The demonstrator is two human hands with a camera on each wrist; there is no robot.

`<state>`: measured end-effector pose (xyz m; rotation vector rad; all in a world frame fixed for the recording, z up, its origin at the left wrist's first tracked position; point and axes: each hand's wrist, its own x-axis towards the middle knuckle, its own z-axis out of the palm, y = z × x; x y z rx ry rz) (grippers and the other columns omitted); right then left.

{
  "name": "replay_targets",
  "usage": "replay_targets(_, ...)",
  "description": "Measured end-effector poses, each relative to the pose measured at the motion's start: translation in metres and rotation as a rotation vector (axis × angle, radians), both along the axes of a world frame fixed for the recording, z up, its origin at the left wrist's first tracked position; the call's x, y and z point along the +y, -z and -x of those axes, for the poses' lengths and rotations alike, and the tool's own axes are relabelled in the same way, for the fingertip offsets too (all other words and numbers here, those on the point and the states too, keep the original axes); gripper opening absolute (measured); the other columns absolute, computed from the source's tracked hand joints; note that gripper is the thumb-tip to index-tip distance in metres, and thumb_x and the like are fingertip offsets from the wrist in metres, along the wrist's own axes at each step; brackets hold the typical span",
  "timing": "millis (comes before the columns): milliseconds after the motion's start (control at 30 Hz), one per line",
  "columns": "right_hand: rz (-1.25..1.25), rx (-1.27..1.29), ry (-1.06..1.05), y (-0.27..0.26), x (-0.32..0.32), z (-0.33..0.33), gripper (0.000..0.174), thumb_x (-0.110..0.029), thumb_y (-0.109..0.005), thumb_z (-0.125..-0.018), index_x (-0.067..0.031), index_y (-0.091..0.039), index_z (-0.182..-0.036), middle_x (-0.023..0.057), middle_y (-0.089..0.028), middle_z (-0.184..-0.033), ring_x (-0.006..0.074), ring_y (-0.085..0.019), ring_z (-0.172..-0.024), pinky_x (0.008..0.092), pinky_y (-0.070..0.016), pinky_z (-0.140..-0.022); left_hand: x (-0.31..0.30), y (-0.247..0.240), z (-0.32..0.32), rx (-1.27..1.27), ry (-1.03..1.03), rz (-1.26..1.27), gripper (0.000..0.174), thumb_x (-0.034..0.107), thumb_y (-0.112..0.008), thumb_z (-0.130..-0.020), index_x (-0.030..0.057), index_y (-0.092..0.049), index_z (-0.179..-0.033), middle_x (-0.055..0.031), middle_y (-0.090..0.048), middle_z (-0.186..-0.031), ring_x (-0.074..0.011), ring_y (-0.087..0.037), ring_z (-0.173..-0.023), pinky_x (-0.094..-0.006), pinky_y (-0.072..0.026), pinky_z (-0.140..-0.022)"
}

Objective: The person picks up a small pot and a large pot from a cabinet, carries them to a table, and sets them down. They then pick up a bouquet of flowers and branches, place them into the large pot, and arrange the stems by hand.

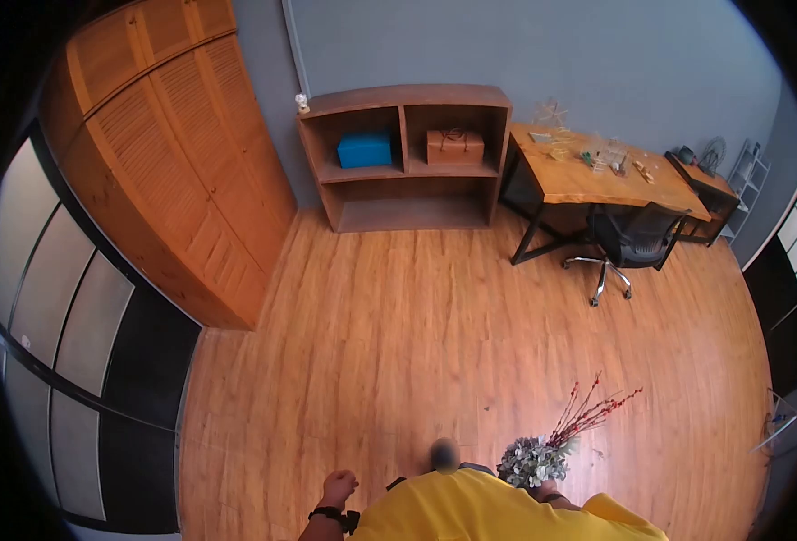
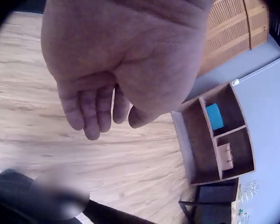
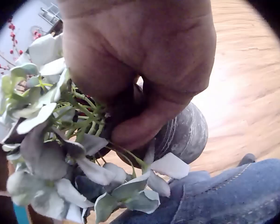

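Note:
My right hand [image 3: 144,60] grips a grey vase [image 3: 189,135] with fingers curled round its neck, just under the blooms. Out of the vase come pale grey-green artificial flowers [image 1: 532,462] and long twigs with red berries [image 1: 588,419]. In the head view the bouquet sits low, right of the yellow shirt, and mostly hides the vase. My left hand [image 2: 126,60] hangs at the person's left side with loosely bent fingers and holds nothing; wood floor shows behind it.
Ahead, a brown shelf unit [image 1: 407,203] holds a blue box [image 1: 365,151] and a brown box [image 1: 455,147]. To its right stand a wooden desk [image 1: 588,185] and a black office chair [image 1: 637,236]. A tall wooden wardrobe [image 1: 182,171] lines the left.

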<state>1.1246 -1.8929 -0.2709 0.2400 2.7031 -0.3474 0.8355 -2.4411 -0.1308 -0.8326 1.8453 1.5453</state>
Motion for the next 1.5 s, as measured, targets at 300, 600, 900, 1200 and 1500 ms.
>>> replay_targets(300, -0.054, -0.211, -0.142, -0.017, -0.010, 0.060, 0.065, -0.053, -0.058, -0.077, -0.0125, -0.057, -0.127, 0.0135, -0.053, -0.136, 0.0350, -0.050, -0.126, 0.0465, -0.0406, -0.105, -0.027, 0.020, -0.008, -0.127, -0.051, -0.198, 0.013, 0.017, -0.058, -0.087, 0.0065, -0.061, -0.081, -0.0058, -0.064, -0.082, -0.0189, -0.064, -0.069, -0.0284, -0.0486, -0.057)
replay_targets(600, -0.076, -0.341, 0.138, 0.095, -0.003, 0.024, 0.064, -0.050, -0.064, -0.078, -0.0210, -0.052, -0.133, 0.0065, -0.053, -0.138, 0.0266, -0.052, -0.125, 0.0389, -0.0419, -0.101, -0.080, 0.064, 0.014, 0.448, 1.668, 0.553, 0.015, 0.023, -0.058, -0.079, 0.0096, -0.064, -0.079, -0.0092, -0.066, -0.083, -0.0269, -0.066, -0.077, -0.0383, -0.0514, -0.063)
replay_targets(900, -0.069, -0.219, 0.310, -0.111, -0.055, 0.180, 0.034, -0.043, -0.057, -0.087, -0.0158, -0.070, -0.103, 0.0136, -0.069, -0.104, 0.0299, -0.066, -0.095, 0.0431, -0.0517, -0.079, -0.090, 0.109, 0.135, 0.462, 1.443, 0.614, 0.022, 0.028, -0.064, -0.076, 0.0065, -0.066, -0.073, -0.0095, -0.068, -0.081, -0.0260, -0.068, -0.077, -0.0381, -0.0534, -0.062)
replay_targets(1200, 0.017, -0.049, 0.368, -0.140, -0.071, 0.291, 0.044, -0.035, -0.056, -0.088, -0.0168, -0.058, -0.128, 0.0074, -0.060, -0.130, 0.0268, -0.057, -0.117, 0.0394, -0.0457, -0.099, -0.053, 0.038, 0.280, -0.071, -0.023, -0.046, 0.014, 0.012, -0.055, -0.089, 0.0027, -0.060, -0.099, -0.0070, -0.061, -0.077, -0.0191, -0.062, -0.066, -0.0282, -0.0485, -0.055)
replay_targets(1500, -0.129, -0.275, 0.004, -0.153, -0.072, 0.332, 0.052, -0.047, -0.065, -0.079, -0.0150, -0.064, -0.120, 0.0125, -0.066, -0.117, 0.0311, -0.061, -0.109, 0.0387, -0.0475, -0.097, -0.085, 0.109, 0.238, 0.594, 1.714, 0.535, 0.021, 0.030, -0.061, -0.078, 0.0117, -0.066, -0.086, -0.0082, -0.067, -0.081, -0.0263, -0.066, -0.078, -0.0420, -0.0521, -0.059)
